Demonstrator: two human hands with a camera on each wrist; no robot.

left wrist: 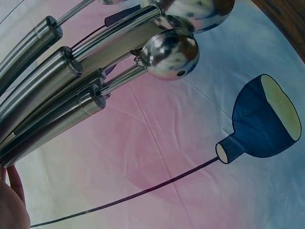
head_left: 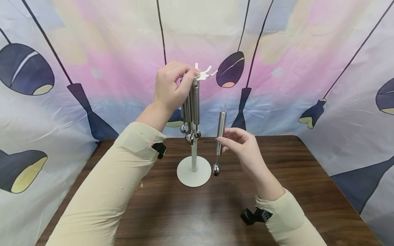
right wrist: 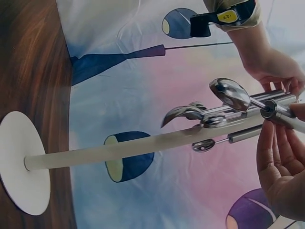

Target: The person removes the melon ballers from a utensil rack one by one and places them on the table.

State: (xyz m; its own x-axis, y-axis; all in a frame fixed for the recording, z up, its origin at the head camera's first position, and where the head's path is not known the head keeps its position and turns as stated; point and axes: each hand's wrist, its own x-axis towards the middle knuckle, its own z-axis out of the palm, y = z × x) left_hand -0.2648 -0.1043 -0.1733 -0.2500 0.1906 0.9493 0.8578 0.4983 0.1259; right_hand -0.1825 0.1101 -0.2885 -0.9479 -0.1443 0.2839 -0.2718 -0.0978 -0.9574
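A white stand (head_left: 194, 177) with a round base and hooks on top stands on the table. Several steel melon ballers (head_left: 197, 106) hang from its left side, bowls down. My left hand (head_left: 172, 80) grips the top of the stand, thumb and fingertips at the hooks; its fingers are partly hidden. Right of the pole, my right hand (head_left: 241, 141) pinches another melon baller (head_left: 221, 126) by the handle between thumb and fingers. That one is upright, hanging loop up, its bowl (right wrist: 229, 94) down and apart from the stand. Close in the left wrist view are hanging bowls (left wrist: 170, 53).
Bare hooks (head_left: 210, 73) point to the right of the stand's top. The dark wooden table (head_left: 166, 212) reaches back to a patterned cloth (head_left: 123, 51) hanging behind and at both sides. Black straps with small devices (head_left: 257, 216) sit at both wrists.
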